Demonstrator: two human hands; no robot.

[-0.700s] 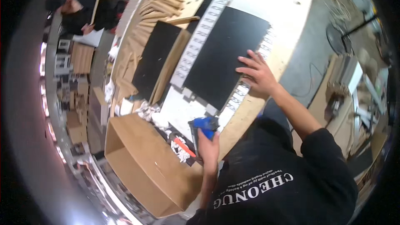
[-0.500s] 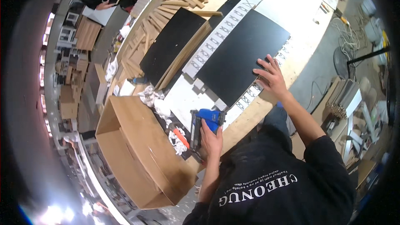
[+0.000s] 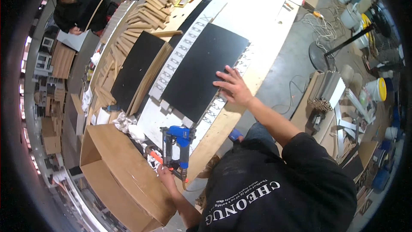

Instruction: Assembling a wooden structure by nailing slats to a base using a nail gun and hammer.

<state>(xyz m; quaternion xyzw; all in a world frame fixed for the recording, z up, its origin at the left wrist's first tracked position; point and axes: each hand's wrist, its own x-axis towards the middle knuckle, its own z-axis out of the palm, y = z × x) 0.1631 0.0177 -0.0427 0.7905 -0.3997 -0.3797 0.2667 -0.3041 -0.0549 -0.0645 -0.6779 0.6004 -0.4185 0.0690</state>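
Black panel (image 3: 206, 66) lies in the centre of the frame, beside a white strip with crossed marks (image 3: 174, 61), grey blocks (image 3: 187, 122) just at its lower end. The right hand (image 3: 235, 88), fingers spread wide, rests over its right edge; light pressure on that one side could let the panel turn or slide out of line if something knocks it. Below centre, the blue nail gun (image 3: 179, 134) sits near the lower end of the surface (image 3: 216, 134); a tug on its hose (image 3: 185, 185) might tip or drag it off. The left hand (image 3: 167, 180) is at the orange-handled tool (image 3: 156, 157), whether gripping I cannot tell; crowding there could make it catch the gun.
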